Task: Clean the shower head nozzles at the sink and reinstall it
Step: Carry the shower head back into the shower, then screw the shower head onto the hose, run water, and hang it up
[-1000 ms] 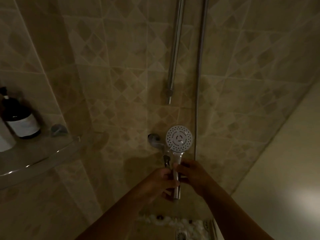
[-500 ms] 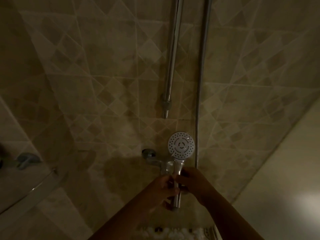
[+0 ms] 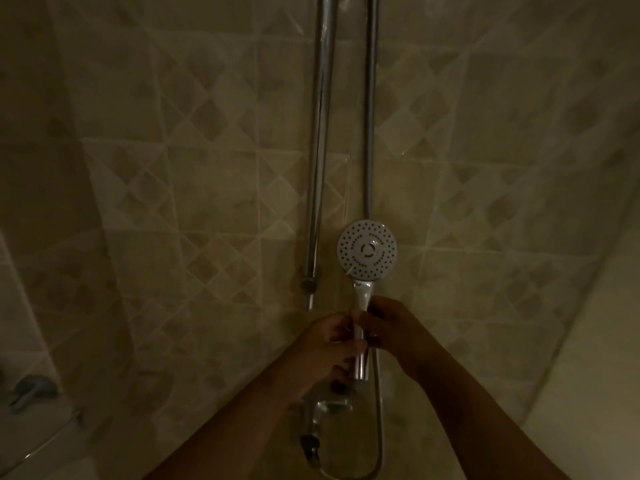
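Dim shower stall, head cam looking at tiled wall (image 3: pixel 207 168) w/ diamond pattern. Handheld shower head (image 3: pixel 367 249) sits center-right of frame, upright, white round nozzle face twd camera, chrome handle pointing down into both hands. L hand (image 3: pixel 325 344) comes in from bottom center, fingers curled round lower part of handle, clamped on it. R hand (image 3: pixel 391 327) comes in from bottom right, thumb + fingers closed on handle a bit higher, just under the head's neck; exact fingertip placement hard to tell in the low light. Hands touch or nearly touch each other at the handle. Chrome slide rail (image 3: pixel 320 133) runs vertical from top of frame, ends just left of the shower head at about its height. Metal hose (image 3: pixel 370 98) hangs parallel, right of rail, passes behind the head, shows again below the hands and loops at bottom center. Chrome mixer tap (image 3: pixel 325 410) on wall right below L hand. Glass corner shelf (image 3: pixel 38 441) edge at lower left w/ small metal bracket (image 3: pixel 29 393) above it. Plain light-coloured panel (image 3: pixel 602 375) at lower right.
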`<state>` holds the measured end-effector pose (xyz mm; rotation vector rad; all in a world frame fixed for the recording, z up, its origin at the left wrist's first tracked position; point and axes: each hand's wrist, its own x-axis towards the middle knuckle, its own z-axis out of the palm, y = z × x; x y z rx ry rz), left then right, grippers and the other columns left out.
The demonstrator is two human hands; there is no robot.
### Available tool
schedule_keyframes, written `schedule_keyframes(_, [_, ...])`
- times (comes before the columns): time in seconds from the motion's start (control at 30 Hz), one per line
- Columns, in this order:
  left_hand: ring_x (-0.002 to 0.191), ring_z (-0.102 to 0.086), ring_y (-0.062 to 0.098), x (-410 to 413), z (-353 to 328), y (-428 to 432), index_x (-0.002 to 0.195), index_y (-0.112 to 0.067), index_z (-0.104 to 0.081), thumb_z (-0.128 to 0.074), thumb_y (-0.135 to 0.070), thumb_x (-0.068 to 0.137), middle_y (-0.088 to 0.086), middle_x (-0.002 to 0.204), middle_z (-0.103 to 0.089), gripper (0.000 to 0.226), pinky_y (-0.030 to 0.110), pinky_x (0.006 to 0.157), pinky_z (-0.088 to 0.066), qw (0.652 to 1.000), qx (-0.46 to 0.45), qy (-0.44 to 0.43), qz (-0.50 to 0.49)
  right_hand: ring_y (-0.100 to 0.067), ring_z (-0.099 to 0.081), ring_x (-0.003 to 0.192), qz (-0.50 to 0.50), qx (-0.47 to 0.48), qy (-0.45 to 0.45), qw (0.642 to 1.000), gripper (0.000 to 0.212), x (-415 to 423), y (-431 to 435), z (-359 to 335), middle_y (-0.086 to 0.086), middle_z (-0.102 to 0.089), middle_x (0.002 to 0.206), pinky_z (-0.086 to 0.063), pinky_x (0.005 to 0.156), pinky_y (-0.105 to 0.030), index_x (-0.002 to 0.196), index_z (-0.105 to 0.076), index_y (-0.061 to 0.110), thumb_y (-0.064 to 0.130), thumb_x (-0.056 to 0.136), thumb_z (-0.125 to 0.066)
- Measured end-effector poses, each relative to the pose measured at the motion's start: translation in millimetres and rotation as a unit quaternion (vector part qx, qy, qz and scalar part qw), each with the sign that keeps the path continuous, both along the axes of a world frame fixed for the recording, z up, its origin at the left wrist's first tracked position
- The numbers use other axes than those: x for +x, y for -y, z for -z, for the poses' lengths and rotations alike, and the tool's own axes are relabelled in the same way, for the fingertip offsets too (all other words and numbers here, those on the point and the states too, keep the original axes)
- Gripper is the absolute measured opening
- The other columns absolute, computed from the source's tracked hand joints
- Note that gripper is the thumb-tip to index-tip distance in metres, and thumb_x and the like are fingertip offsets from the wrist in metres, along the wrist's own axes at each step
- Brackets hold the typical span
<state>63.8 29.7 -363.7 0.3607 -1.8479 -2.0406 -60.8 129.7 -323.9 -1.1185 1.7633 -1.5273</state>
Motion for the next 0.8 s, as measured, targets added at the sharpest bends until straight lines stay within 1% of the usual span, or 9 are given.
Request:
schedule_keyframes(0.07, [0.090, -0.074, 0.026, -9.1, -19.2, 3.3, 0.121, -0.016, -0.061, -0.068, -0.009, 0.089, 0.015, 0.114, -0.070, 0.033, 0.035, 0.063, -0.060, 1.000, -0.020, -0.001, -0.004, -0.019, -0.069, 0.077, 0.003, -0.011, -0.016, 1.000, 0.012, -3.9, 3.4, -19.0, -0.005, -0.072, 0.083, -0.056, 0.075, -0.038, 0.093, -0.068, 0.011, 0.017, 0.097, -0.059])
schedule_keyframes(0.13, [0.082, -0.074, 0.023, -17.1, -40.3, 5.8, 0.121, -0.014, -0.059, -0.066, -0.006, 0.090, 0.012, 0.112, -0.070, 0.033, 0.036, 0.060, -0.060, 0.999, -0.048, -0.001, -0.013, -0.028, -0.072, 0.086, 0.007, -0.027, -0.030, 0.999, 0.016, -6.7, 4.5, -38.6, -0.014, -0.073, 0.093, -0.057, 0.082, -0.046, 0.100, -0.067, 0.006, 0.019, 0.097, -0.058])
schedule_keyframes(0.23, [0.081, -0.074, 0.021, -26.4, -73.4, 9.0, 0.117, -0.016, -0.060, -0.066, -0.005, 0.090, 0.010, 0.107, -0.071, 0.029, 0.037, 0.059, -0.060, 0.995, -0.088, -0.026, -0.029, -0.038, -0.070, 0.096, 0.013, -0.058, -0.052, 0.997, 0.019, -10.2, 5.9, -72.0, -0.020, -0.072, 0.100, -0.054, 0.088, -0.053, 0.103, -0.067, 0.004, 0.019, 0.097, -0.058])
schedule_keyframes(0.33, [0.076, -0.075, 0.015, -32.4, -109.2, 11.1, 0.107, -0.025, -0.061, -0.066, -0.005, 0.091, 0.004, 0.099, -0.073, 0.026, 0.029, 0.056, -0.058, 0.988, -0.139, -0.050, -0.051, -0.039, -0.069, 0.097, 0.012, -0.082, -0.080, 0.993, 0.018, -14.6, 8.2, -107.6, -0.022, -0.071, 0.101, -0.054, 0.089, -0.056, 0.102, -0.067, 0.003, 0.017, 0.097, -0.057])
schedule_keyframes(0.4, [0.071, -0.074, 0.013, -35.9, -134.8, 14.1, 0.104, -0.025, -0.060, -0.065, -0.005, 0.091, 0.003, 0.096, -0.072, 0.025, 0.028, 0.055, -0.057, 0.981, -0.174, -0.054, -0.062, -0.039, -0.069, 0.096, 0.008, -0.098, -0.094, 0.991, 0.018, -18.3, 10.7, -129.4, -0.024, -0.070, 0.102, -0.054, 0.088, -0.056, 0.102, -0.066, 0.001, 0.015, 0.097, -0.056])
schedule_keyframes(0.53, [0.066, -0.071, 0.011, -37.0, -185.5, 19.8, 0.110, -0.009, -0.060, -0.065, -0.008, 0.092, 0.007, 0.092, -0.069, 0.019, 0.028, 0.054, -0.057, 0.969, -0.232, -0.059, -0.056, -0.031, -0.068, 0.083, 0.018, -0.124, -0.107, 0.986, 0.015, -26.7, 16.0, -170.2, -0.023, -0.070, 0.095, -0.057, 0.081, -0.049, 0.093, -0.066, 0.003, 0.016, 0.096, -0.058])
schedule_keyframes(0.63, [0.058, -0.067, 0.004, -38.1, -220.2, 20.7, 0.096, -0.011, -0.060, -0.068, -0.006, 0.089, 0.004, 0.079, -0.067, 0.012, 0.020, 0.050, -0.053, 0.950, -0.289, -0.076, -0.088, -0.024, -0.068, 0.076, 0.023, -0.144, -0.097, 0.985, 0.018, -30.2, 20.4, -202.5, -0.018, -0.070, 0.088, -0.057, 0.071, -0.037, 0.085, -0.066, 0.005, 0.018, 0.095, -0.060])
schedule_keyframes(0.7, [0.059, -0.064, 0.009, -40.0, -242.0, 20.2, 0.092, -0.008, -0.057, -0.069, -0.001, 0.087, 0.005, 0.074, -0.064, 0.015, 0.022, 0.053, -0.052, 0.942, -0.303, -0.093, -0.112, -0.026, -0.067, 0.077, 0.033, -0.163, -0.091, 0.982, 0.022, -31.8, 23.9, -222.8, -0.025, -0.069, 0.089, -0.055, 0.072, -0.040, 0.086, -0.065, -0.001, 0.020, 0.094, -0.062])
schedule_keyframes(0.8, [0.072, -0.064, 0.022, -40.7, -270.7, 20.7, 0.106, 0.003, -0.060, -0.068, -0.002, 0.088, 0.015, 0.084, -0.067, 0.020, 0.029, 0.059, -0.051, 0.940, -0.300, -0.110, -0.121, -0.030, -0.064, 0.081, 0.043, -0.187, -0.093, 0.977, 0.032, -29.1, 27.6, -248.3, -0.031, -0.067, 0.095, -0.053, 0.077, -0.044, 0.096, -0.063, -0.010, 0.022, 0.093, -0.063])
